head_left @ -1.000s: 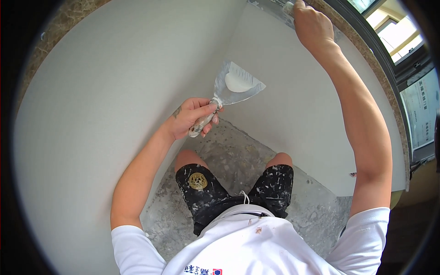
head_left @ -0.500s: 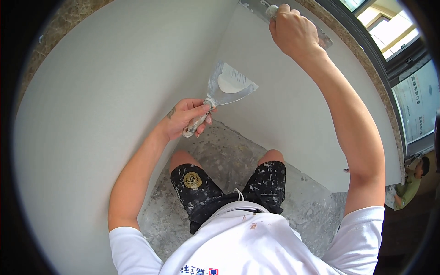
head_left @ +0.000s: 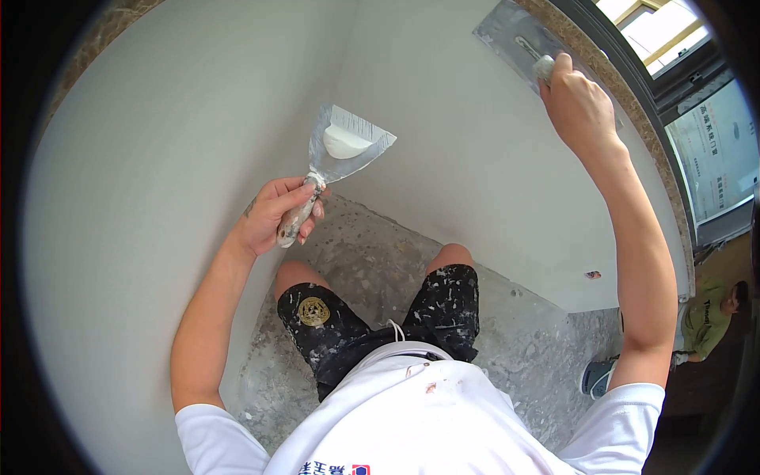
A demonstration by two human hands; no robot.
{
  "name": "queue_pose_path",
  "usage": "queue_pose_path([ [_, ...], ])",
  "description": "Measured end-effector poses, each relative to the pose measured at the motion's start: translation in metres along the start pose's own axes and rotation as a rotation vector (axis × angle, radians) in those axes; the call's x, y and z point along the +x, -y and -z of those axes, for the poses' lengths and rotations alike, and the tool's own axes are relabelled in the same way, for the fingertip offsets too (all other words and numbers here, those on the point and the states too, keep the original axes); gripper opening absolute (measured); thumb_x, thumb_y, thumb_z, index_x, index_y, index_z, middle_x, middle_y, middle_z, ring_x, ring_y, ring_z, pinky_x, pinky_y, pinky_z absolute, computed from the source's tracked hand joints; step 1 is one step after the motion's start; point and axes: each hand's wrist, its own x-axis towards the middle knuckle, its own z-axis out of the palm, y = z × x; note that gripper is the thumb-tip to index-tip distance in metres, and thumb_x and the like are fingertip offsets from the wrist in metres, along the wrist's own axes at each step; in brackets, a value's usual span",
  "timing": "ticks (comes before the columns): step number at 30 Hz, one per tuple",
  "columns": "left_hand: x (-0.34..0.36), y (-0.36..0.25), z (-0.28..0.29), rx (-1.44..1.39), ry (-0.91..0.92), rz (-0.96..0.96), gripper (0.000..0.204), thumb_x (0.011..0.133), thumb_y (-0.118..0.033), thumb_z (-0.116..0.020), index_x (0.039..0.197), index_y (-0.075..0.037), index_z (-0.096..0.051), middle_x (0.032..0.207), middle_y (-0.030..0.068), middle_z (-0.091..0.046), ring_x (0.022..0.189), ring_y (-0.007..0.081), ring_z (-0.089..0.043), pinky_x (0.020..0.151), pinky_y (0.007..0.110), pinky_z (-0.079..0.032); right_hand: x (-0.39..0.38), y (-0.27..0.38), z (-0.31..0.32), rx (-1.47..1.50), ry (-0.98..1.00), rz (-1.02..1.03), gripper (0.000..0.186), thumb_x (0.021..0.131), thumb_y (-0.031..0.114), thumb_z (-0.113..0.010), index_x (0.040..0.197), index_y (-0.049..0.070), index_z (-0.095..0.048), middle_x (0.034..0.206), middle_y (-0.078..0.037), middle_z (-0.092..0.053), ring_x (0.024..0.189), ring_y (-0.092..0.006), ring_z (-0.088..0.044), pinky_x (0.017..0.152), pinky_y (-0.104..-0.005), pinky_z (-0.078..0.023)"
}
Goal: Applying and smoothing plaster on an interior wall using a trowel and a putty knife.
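Observation:
A putty knife (head_left: 326, 165) with a broad metal blade is gripped by its stained handle in my left hand (head_left: 275, 214). White putty (head_left: 344, 141) lies on the blade, which points up and away from me. Up at the right, my right hand (head_left: 582, 107) is closed round the handle of a rectangular plastering trowel (head_left: 507, 39). The trowel's flat plate lies along the upper part of the right wall (head_left: 451, 142), just below the brown stone edge (head_left: 633, 111). My fingers partly cover its handle.
The left wall (head_left: 158, 198) meets the right one in a corner ahead. Grey, spattered floor (head_left: 522, 348) spreads below me. Beyond the stone edge is a dark window frame (head_left: 673, 95). Another person (head_left: 708, 321) in a green top is at the far right, and a small socket hole (head_left: 592, 275) sits low in the wall.
My right hand has moved the trowel rightward along the top of the wall, away from the corner. The putty knife in my left hand has shifted left in view. The other person has turned.

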Motion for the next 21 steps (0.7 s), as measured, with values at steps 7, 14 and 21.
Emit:
queue_pose_path([
  [7, 0.000, 0.004, -0.007, -0.019, -0.007, -0.001, 0.032, 0.104, -0.026, -0.054, 0.117, 0.003, -0.060, 0.086, 0.0067, -0.067, 0.058, 0.0111, -0.064, 0.052, 0.024, -0.055, -0.085, -0.084, -0.034, 0.118, -0.111, -0.052, 0.032, 0.096, 0.024, -0.066, 0.107, -0.001, -0.050, 0.091, -0.022, -0.068, 0.080, -0.0369, -0.070, 0.068, -0.0449, -0.056],
  [14, -0.003, -0.004, -0.008, -0.059, 0.102, 0.104, 0.033, 0.104, -0.024, -0.054, 0.118, 0.005, -0.061, 0.085, 0.0066, -0.068, 0.057, 0.0107, -0.062, 0.052, 0.023, -0.053, -0.150, -0.024, -0.041, 1.266, -0.193, -0.461, 0.037, 0.098, 0.032, -0.067, 0.114, -0.001, -0.061, 0.084, -0.005, -0.065, 0.072, -0.0152, -0.062, 0.064, -0.0274, -0.050],
  [21, 0.008, -0.008, 0.010, -0.166, 0.272, 0.276, 0.033, 0.103, -0.022, -0.056, 0.119, 0.006, -0.062, 0.083, 0.0081, -0.068, 0.056, 0.0119, -0.060, 0.051, 0.024, -0.049, -0.079, 0.142, -0.064, 2.523, 0.211, -0.505, 0.039, 0.101, 0.040, -0.061, 0.116, 0.005, -0.061, 0.088, -0.001, -0.061, 0.072, -0.0095, -0.060, 0.063, -0.0263, -0.051],
])
